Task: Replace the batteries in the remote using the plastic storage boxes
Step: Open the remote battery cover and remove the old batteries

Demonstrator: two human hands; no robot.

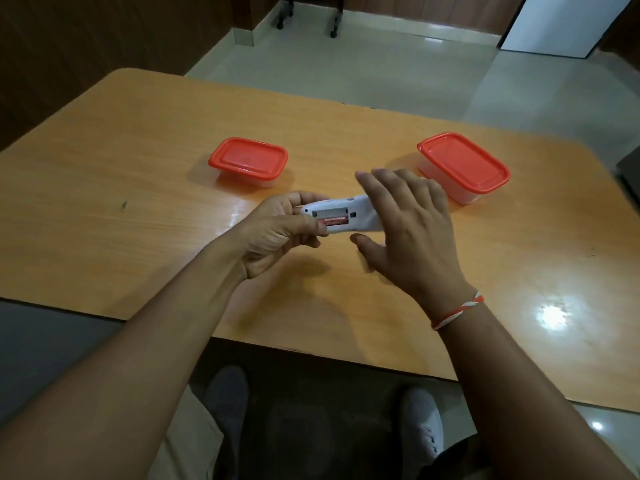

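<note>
While left hand (277, 233) grips remote (343, 216), right hand (408, 226) hovers over it, fingers spread, holding nothing.

remote (346, 213) far end: hidden under the right hand (412, 233)
box (462, 168) contents: lids on, unseen
battery (335, 222) label: unreadable

Bare forearms, no sleeves down to either wrist. Just behind the right hand (412, 233), a thin twisted thread bracelet (457, 311) of orange-red and white strands around the wrist; nothing worn on the left hand (273, 237) or its wrist, no rings visible on any finger. Far below the hands, light beige trousers (188, 445) on the left-hand side, plus a grey shoe (227, 396) and a whitish shoe (424, 420) with small lace eyelets.
</note>
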